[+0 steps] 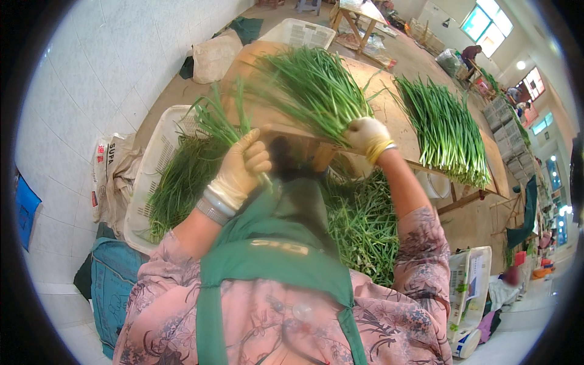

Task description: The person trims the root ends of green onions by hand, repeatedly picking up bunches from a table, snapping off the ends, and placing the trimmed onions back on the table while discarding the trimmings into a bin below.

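Pale-gloved, my left hand (246,166) is closed round a small bunch of long green leafy stalks (221,118), its leaves pointing up and away from me. At the near edge of the wooden table (388,105), my right hand (368,136), in a white glove with yellow bands at the wrist, is at the stem ends of a larger loose pile of stalks (315,86); its fingertips are partly hidden among them. Right of that hand lies a neat row of stalks (442,132), pale ends towards me.
A white plastic crate (157,150) of greens stands at my left, and a heap of loose greens (365,228) lies below the table by my right arm. A white sack (216,57), another white crate (296,33) and a blue bag (114,287) are around. Other people work far right.
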The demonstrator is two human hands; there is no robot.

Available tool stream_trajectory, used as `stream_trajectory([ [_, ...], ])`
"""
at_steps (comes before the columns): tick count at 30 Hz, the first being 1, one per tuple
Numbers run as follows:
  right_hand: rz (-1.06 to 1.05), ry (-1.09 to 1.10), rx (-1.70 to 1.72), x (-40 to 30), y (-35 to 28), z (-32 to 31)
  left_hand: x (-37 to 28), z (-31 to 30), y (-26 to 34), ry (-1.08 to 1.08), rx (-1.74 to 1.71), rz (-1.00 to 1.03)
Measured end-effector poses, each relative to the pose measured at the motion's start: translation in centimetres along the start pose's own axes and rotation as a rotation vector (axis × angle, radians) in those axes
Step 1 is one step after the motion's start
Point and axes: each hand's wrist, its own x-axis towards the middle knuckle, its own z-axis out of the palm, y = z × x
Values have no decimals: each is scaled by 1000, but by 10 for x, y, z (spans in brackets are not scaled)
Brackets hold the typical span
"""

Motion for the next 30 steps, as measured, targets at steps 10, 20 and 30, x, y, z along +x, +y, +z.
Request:
stream_trajectory([
  [10, -80, 95, 1672, -27, 31, -63, 5, 0, -14, 114, 107, 96],
  [20, 35, 54, 1105, -119, -81, 130, -9, -44, -57, 392, 337, -124],
  [30, 249, -9, 1779, -124, -69, 143, -1, -45, -73, 576, 498, -88],
])
